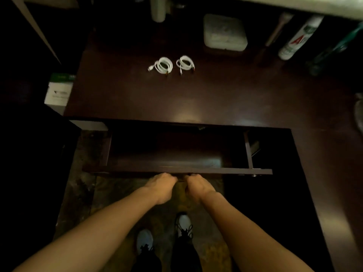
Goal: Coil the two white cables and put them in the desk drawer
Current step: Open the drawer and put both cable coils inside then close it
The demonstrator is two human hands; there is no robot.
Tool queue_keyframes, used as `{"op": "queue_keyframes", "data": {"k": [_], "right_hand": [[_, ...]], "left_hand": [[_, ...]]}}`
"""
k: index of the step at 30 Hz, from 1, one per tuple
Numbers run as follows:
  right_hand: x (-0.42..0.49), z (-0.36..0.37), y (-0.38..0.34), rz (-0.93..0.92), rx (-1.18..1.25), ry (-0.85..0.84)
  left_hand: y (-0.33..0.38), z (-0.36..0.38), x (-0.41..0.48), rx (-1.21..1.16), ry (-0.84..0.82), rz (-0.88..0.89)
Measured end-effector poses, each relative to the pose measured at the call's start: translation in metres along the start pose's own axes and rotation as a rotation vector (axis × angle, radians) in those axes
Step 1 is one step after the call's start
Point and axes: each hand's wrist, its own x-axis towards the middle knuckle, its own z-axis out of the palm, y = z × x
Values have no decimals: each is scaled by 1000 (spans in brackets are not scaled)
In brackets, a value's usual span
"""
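Two white cables lie coiled side by side on the dark wooden desk (196,95): the left coil (163,65) and the right coil (185,63). Below the desk's front edge the drawer (176,170) stands pulled out, its dark inside showing nothing. My left hand (162,186) and my right hand (197,186) sit close together at the middle of the drawer front, fingers curled under its edge, where a handle seems to be; the fingertips are hidden.
A white square box (224,32) sits at the back of the desk, with a white spray can (298,38) and other bottles to its right. A white-and-green carton (59,93) stands left of the desk. My shoes (145,240) are on the floor below.
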Motion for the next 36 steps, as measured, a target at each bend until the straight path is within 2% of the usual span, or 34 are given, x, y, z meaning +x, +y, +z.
{"op": "queue_keyframes", "data": {"k": [6, 9, 12, 16, 23, 28, 36], "right_hand": [[-65, -69, -37, 57, 14, 65], [-85, -105, -53, 44, 22, 173], [-93, -138, -67, 23, 69, 264], [-82, -178, -72, 23, 94, 352], [-9, -264, -44, -7, 133, 379], [63, -328, -21, -45, 175, 376], [200, -360, 1, -39, 378, 369]], "left_hand": [[-2, -93, -70, 137, 64, 33], [0, -138, -89, 151, 144, 43], [-2, -171, -95, 156, 257, 14], [-3, -201, -79, 158, 324, -7], [4, -261, -3, 81, 344, -53], [5, -308, 67, -47, 337, -147], [-17, -315, 194, -455, 420, -350]]}}
